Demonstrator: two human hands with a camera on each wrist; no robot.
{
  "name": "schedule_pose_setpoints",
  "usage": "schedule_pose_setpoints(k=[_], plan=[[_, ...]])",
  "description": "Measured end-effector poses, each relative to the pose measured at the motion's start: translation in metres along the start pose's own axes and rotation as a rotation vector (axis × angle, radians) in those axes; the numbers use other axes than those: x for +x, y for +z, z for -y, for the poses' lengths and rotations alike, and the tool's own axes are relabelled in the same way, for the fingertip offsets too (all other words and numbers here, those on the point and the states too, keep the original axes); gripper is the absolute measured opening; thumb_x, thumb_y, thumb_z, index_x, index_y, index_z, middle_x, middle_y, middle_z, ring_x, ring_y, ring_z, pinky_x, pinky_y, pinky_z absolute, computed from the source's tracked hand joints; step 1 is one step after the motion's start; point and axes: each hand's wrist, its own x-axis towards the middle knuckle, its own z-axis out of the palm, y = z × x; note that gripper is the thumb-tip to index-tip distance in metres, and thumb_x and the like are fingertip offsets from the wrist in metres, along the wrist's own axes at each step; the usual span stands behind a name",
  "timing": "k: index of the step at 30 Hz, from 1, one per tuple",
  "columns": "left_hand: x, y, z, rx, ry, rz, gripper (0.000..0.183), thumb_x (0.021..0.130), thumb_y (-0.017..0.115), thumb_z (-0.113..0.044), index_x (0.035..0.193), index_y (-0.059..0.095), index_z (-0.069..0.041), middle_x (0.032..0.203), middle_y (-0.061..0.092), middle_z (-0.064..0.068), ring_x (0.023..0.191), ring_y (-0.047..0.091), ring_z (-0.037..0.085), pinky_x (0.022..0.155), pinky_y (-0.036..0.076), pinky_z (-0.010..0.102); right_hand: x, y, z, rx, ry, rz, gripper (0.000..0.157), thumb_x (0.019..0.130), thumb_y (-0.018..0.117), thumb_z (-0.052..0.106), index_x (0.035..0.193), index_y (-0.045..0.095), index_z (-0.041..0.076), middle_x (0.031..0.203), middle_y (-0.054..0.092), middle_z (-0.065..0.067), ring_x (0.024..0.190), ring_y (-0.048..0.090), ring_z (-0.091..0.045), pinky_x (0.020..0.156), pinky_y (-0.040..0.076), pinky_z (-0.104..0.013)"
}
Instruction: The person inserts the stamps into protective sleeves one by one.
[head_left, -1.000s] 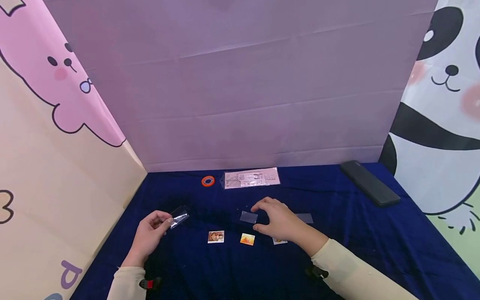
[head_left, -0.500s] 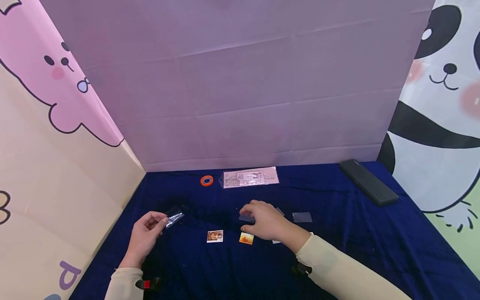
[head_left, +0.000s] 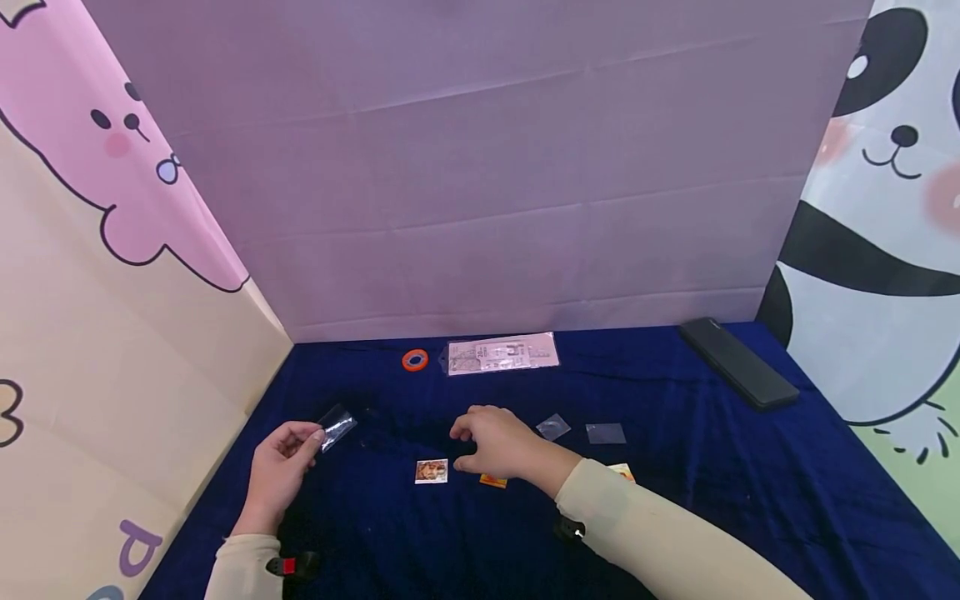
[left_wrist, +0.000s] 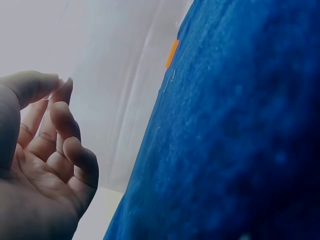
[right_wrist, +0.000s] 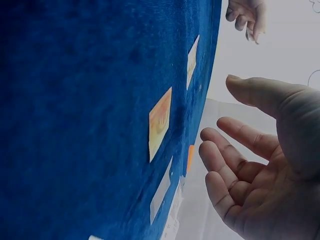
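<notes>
My left hand (head_left: 281,471) pinches a small clear plastic sleeve (head_left: 337,427) between thumb and fingertips, raised at the left. In the left wrist view its other fingers curl loosely. My right hand (head_left: 498,446) hovers over the cloth, thumb and fingers apart and nothing between them. Below it lies an orange-yellow picture card (head_left: 493,481), partly covered by the hand in the head view and whole in the right wrist view. A brown picture card (head_left: 431,472) lies just left of the right fingertips. Another card (head_left: 622,472) peeks out beyond the right sleeve.
Two clear plastic pieces (head_left: 553,427) (head_left: 605,433) lie right of the right hand on the dark blue cloth (head_left: 405,542). Behind stand out an orange tape roll (head_left: 415,360), a pink packet in clear wrap (head_left: 502,354) and a black oblong case (head_left: 738,364). Printed side walls border the table.
My right hand has moved left, from above the right card to between the middle and left cards, uncovering clear pieces. The left hand has drifted slightly left, still pinching the plastic sleeve.
</notes>
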Motion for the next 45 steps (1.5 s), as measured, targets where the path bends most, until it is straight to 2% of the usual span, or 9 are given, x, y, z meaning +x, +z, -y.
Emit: schedule_pose_setpoints(k=[8, 16, 22, 29, 33, 40, 42, 45], plan=[[0.002, -0.007, -0.002, -0.029, -0.053, -0.057, 0.023, 0.103, 0.069, -0.016, 0.115, 0.069, 0.003, 0.087, 0.068, 0.001, 0.068, 0.06, 0.012, 0.062, 0.051, 0.024, 0.01, 0.006, 0.009, 0.033, -0.003, 0.034, 0.036, 0.089, 0.085, 0.034, 0.119, 0.076, 0.016, 0.105, 0.067, 0.006, 0.099, 0.062, -0.012, 0.095, 0.051, -0.041], [-0.002, -0.011, -0.02, -0.108, -0.077, -0.103, 0.023, 0.104, 0.066, -0.011, 0.116, 0.067, 0.008, 0.085, 0.069, -0.001, 0.066, 0.058, 0.012, 0.061, 0.05, 0.023, 0.02, 0.012, 0.012, 0.092, 0.012, 0.079, 0.034, 0.089, 0.085, 0.03, 0.117, 0.077, 0.014, 0.105, 0.069, 0.004, 0.094, 0.062, -0.009, 0.091, 0.053, -0.036], [-0.001, -0.012, -0.018, -0.139, -0.087, -0.132, 0.024, 0.103, 0.068, -0.012, 0.117, 0.067, 0.008, 0.083, 0.068, 0.0, 0.065, 0.057, 0.012, 0.06, 0.049, 0.023, 0.025, 0.018, 0.017, 0.058, 0.035, 0.111, 0.034, 0.09, 0.085, 0.03, 0.119, 0.076, 0.015, 0.106, 0.069, 0.004, 0.096, 0.063, -0.01, 0.092, 0.053, -0.036], [0.003, -0.013, -0.003, -0.132, -0.064, -0.131, 0.027, 0.103, 0.07, -0.017, 0.117, 0.068, 0.005, 0.083, 0.068, -0.003, 0.066, 0.057, 0.013, 0.06, 0.049, 0.023, 0.031, 0.025, 0.019, 0.005, 0.069, 0.121, 0.035, 0.087, 0.087, 0.03, 0.118, 0.077, 0.015, 0.102, 0.067, 0.006, 0.092, 0.062, -0.011, 0.093, 0.053, -0.038], [0.002, -0.013, -0.008, -0.117, -0.083, -0.115, 0.026, 0.104, 0.068, -0.015, 0.119, 0.067, 0.006, 0.083, 0.067, -0.001, 0.066, 0.057, 0.013, 0.061, 0.05, 0.023, 0.033, 0.028, 0.018, -0.003, 0.077, 0.124, 0.035, 0.086, 0.088, 0.03, 0.116, 0.077, 0.015, 0.097, 0.066, 0.006, 0.088, 0.059, -0.011, 0.091, 0.053, -0.038], [-0.009, -0.013, -0.033, -0.126, -0.056, -0.081, 0.025, 0.103, 0.067, -0.011, 0.116, 0.065, 0.011, 0.084, 0.069, 0.001, 0.066, 0.057, 0.013, 0.061, 0.049, 0.023, 0.038, 0.034, 0.02, -0.048, 0.073, 0.123, 0.034, 0.082, 0.092, 0.03, 0.109, 0.076, 0.017, 0.086, 0.058, 0.009, 0.081, 0.054, -0.011, 0.08, 0.049, -0.033], [-0.009, -0.013, -0.034, -0.131, -0.053, -0.078, 0.026, 0.103, 0.068, -0.01, 0.115, 0.064, 0.012, 0.084, 0.069, 0.0, 0.065, 0.057, 0.013, 0.061, 0.049, 0.023, 0.038, 0.034, 0.02, -0.049, 0.078, 0.122, 0.033, 0.08, 0.093, 0.029, 0.106, 0.075, 0.019, 0.084, 0.057, 0.009, 0.079, 0.054, -0.011, 0.079, 0.049, -0.032], [-0.006, -0.013, -0.025, -0.127, -0.068, -0.085, 0.025, 0.103, 0.068, -0.011, 0.116, 0.065, 0.011, 0.083, 0.068, -0.001, 0.065, 0.057, 0.012, 0.06, 0.049, 0.023, 0.038, 0.034, 0.02, -0.032, 0.09, 0.12, 0.029, 0.08, 0.093, 0.026, 0.102, 0.074, 0.02, 0.083, 0.058, 0.009, 0.077, 0.055, -0.011, 0.076, 0.048, -0.032]])
